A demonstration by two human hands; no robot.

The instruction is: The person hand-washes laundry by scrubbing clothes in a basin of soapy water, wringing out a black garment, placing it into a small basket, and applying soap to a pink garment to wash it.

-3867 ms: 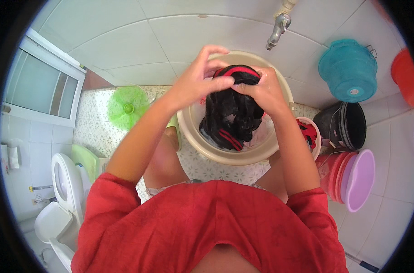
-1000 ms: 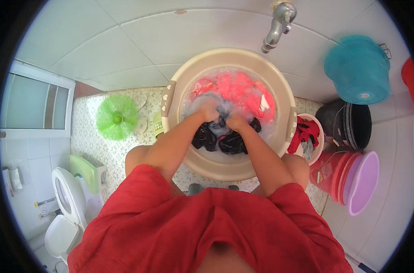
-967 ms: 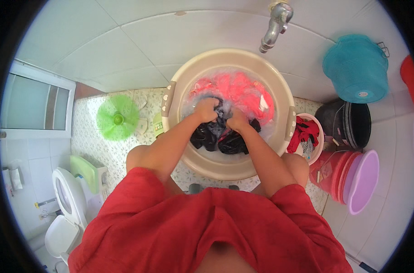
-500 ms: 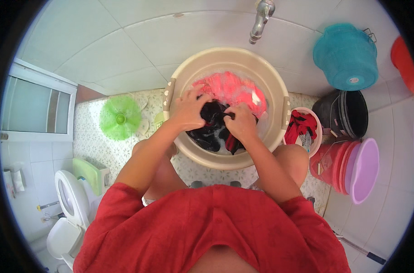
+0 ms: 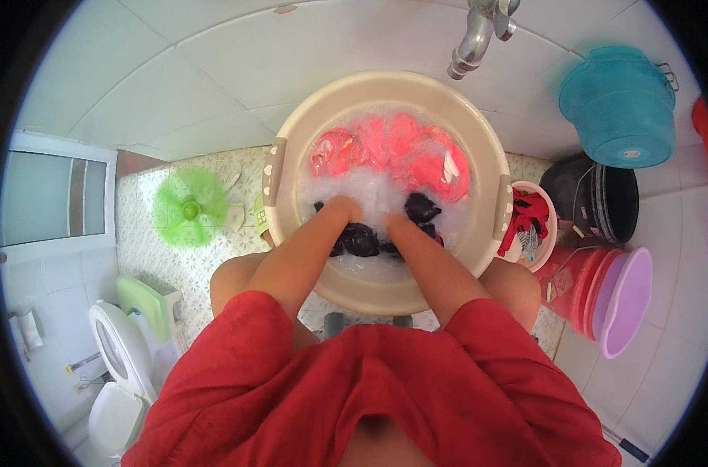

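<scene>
The person's left hand [image 5: 344,207] reaches down into cloudy, foamy water [image 5: 361,185] within a large round beige plastic basin [image 5: 391,80]; the right hand [image 5: 397,223] goes into the same water just beside it; the suds hide the fingers of both hands, so I cannot tell whether they are apart, together or clamped on cloth. A wet black garment [image 5: 360,240] lies partly sunk in the near half of the basin, around and between the two hands; one dark bulge of it stands above the foam to the right of the right hand; it is probably a single piece, though the water makes that hard to judge. A bright pink wet garment [image 5: 404,140] lies in the far half, apart from the visible parts of the hands, with a small white patch at its right end.

Above the basin a silver metal tap [image 5: 472,48] juts from the white tiled wall [image 5: 354,39]; near the basin's right side stands a small round pale pink tub [image 5: 554,226] that holds red cloth [image 5: 529,208]; a black plastic bucket [image 5: 565,191] stands behind it.
</scene>
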